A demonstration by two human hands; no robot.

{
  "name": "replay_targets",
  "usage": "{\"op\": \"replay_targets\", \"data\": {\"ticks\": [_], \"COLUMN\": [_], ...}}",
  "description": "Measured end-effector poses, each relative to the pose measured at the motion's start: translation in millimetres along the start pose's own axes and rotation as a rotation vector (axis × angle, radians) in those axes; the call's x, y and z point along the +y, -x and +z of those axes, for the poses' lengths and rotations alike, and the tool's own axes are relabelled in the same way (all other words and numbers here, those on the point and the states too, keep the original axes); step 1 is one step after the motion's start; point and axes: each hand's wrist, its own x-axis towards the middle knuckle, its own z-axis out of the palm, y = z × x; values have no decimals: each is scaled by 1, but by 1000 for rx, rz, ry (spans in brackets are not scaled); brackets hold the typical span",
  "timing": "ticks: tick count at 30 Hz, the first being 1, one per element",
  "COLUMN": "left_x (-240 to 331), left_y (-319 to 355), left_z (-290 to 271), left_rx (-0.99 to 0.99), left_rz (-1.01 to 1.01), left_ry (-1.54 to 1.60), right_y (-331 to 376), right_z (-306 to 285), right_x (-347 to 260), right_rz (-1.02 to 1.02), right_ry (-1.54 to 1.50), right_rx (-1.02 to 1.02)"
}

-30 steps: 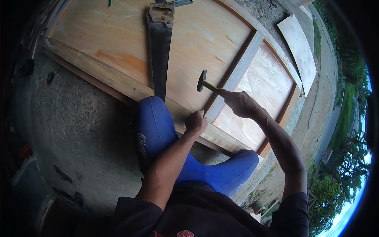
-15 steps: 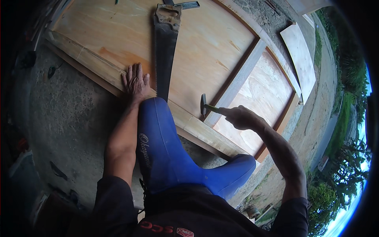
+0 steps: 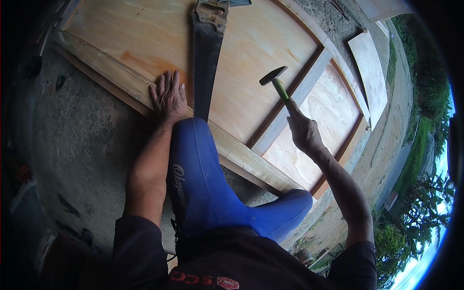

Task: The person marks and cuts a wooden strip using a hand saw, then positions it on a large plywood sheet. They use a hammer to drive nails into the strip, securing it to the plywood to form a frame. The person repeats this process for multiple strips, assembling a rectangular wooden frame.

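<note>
My right hand grips a hammer by its green handle, with the dark head raised above the wooden panel. Below the hammer, a wooden crosspiece runs across the panel and meets the near frame rail. Fingers spread, my left hand rests flat on that near rail at the panel's left part. A handsaw with a worn wooden handle lies on the panel just right of my left hand. The saw blade's near end is hidden behind my knee.
A metal tool lies beside the saw handle at the top edge. Beyond the frame's right side, a pale plywood offcut lies on the ground. Rough concrete floor spreads to the left, with plants at the far right.
The hammer has risen from near the joint of crosspiece and near rail, its head swinging up and away from me. My left hand stays on the rail.
</note>
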Motion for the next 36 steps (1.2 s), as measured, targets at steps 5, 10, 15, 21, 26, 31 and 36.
{"op": "replay_targets", "data": {"ticks": [5, 10, 15, 21, 26, 31, 36], "left_x": [0, 3, -1, 2, -4, 3, -4], "left_y": [-1, -2, 0, 5, 6, -2, 5], "left_z": [1, -1, 3, 3, 5, 1, 0], "left_rx": [28, 28, 46, 39, 46, 56, 31], "left_rz": [-7, 15, -3, 18, 0, 2, -12], "left_ry": [18, 12, 44, 36, 20, 37, 15], "right_y": [-1, 14, -2, 41, -5, 39, 7], "right_z": [-10, -9, -11, 7, -12, 9, -12], "right_x": [13, -7, -10, -3, -25, -10, -35], "right_rz": [23, 193, 57, 105, 196, 41, 338], "right_ry": [7, -37, 10, 54, -81, 54, -113], "right_rx": [-488, -363, -406, -717, -102, -733, -85]}}
